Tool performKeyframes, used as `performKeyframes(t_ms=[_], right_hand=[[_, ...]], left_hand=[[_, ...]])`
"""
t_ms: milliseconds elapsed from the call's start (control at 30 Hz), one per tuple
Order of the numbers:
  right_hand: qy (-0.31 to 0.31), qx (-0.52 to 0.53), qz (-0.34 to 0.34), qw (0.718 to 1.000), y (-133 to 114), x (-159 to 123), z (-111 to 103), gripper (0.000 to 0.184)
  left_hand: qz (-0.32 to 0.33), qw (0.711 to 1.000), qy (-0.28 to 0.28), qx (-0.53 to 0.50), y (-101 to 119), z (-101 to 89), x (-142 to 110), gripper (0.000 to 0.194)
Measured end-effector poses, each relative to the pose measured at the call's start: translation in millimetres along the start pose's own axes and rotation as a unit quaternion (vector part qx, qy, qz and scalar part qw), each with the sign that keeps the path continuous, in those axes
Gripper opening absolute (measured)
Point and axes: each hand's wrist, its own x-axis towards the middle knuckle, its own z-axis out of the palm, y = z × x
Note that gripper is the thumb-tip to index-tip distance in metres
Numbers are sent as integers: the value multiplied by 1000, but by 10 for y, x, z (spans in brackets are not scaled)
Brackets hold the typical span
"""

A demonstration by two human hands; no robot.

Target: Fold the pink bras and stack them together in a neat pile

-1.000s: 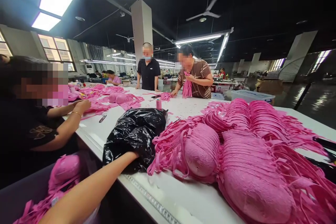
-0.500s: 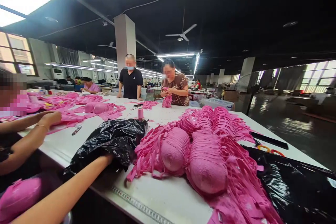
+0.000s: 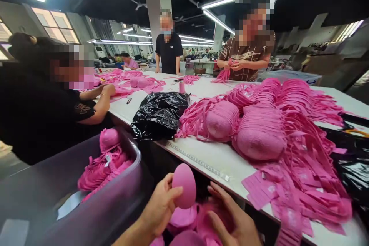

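Observation:
My left hand [image 3: 163, 200] grips a smooth pink bra pad [image 3: 185, 185] between thumb and fingers, in front of the table edge. To its right, my right hand [image 3: 233, 215] is slightly blurred, its thumb and fingers apart, beside pink bra cups [image 3: 184, 217] low in the view. A black plastic bag [image 3: 160, 113] lies crumpled at the table's near edge. Nested pink bras [image 3: 259, 134] form long stacked rows on the white table, straps and bands spilling to both sides.
A grey plastic bin [image 3: 115, 182] with more pink bras stands at left. Along the table edge runs a measuring tape [image 3: 198, 161]. A thread spool [image 3: 181, 87] stands behind the bag. Co-workers are around the table; one person [image 3: 245, 57] handles pink straps. Another black bag [image 3: 351, 169] lies at right.
My left hand has come out of the black bag and now holds a pink bra pad. My right hand has come into view. The view has turned, showing the grey bin.

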Motion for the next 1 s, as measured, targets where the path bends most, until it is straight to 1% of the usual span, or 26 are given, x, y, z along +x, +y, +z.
performKeyframes(t_ms=[33,67,133,167,200,267,333,367,400,433,467,500,533,567,633,700,733,800,833,867,933,967,1000], right_hand=[[-16,45,2,999,-68,33,149,58],[-30,84,4,996,-114,59,268,60],[-29,171,51,983,-130,71,403,55],[-34,227,82,970,-105,51,427,55],[-42,288,116,950,-66,16,428,58],[-62,409,184,892,24,-73,389,64],[-75,480,252,837,93,-148,331,60],[-82,495,278,819,112,-172,306,55],[-92,500,297,809,121,-186,286,49],[-105,500,307,803,124,-192,272,45],[-119,499,310,800,122,-192,263,41],[-132,498,312,798,120,-190,255,38],[-139,492,314,800,119,-187,247,36],[-134,477,313,810,123,-183,235,37],[-110,418,300,850,143,-171,197,44],[-99,343,264,896,170,-153,151,48],[-105,313,240,913,184,-142,130,49],[-121,285,200,930,209,-118,101,49],[-121,285,188,932,219,-109,92,48],[-118,293,185,931,227,-105,87,47],[-113,319,208,918,241,-114,83,48],[-119,332,224,908,246,-130,84,49],[-127,344,240,899,250,-151,85,51]], left_hand=[[-11,1000,1,-8,-160,73,-67,32],[-20,1000,0,-10,-291,115,-125,31],[-30,999,-20,11,-458,112,-204,28],[-31,998,-41,35,-498,77,-222,26],[-28,995,-66,66,-516,29,-227,23],[-20,986,-103,132,-510,-72,-204,21],[-16,981,-100,167,-481,-139,-161,24],[-17,981,-93,171,-466,-150,-136,32],[-20,980,-92,173,-453,-148,-110,40],[-23,979,-96,177,-442,-136,-84,43],[-28,976,-105,188,-435,-118,-56,40],[-36,972,-111,206,-434,-101,-29,33],[-49,967,-108,226,-438,-89,-1,27],[-65,962,-100,247,-449,-84,26,25],[-85,952,-76,286,-493,-96,70,26],[-89,945,-69,306,-554,-115,93,25],[-89,945,-72,308,-584,-119,94,25],[-95,946,-89,297,-625,-112,72,25],[-100,948,-105,284,-633,-104,51,26],[-102,949,-126,271,-632,-97,26,32],[-93,945,-176,258,-612,-98,-29,60],[-74,940,-198,267,-600,-109,-55,71],[-41,931,-215,290,-592,-128,-78,74]])
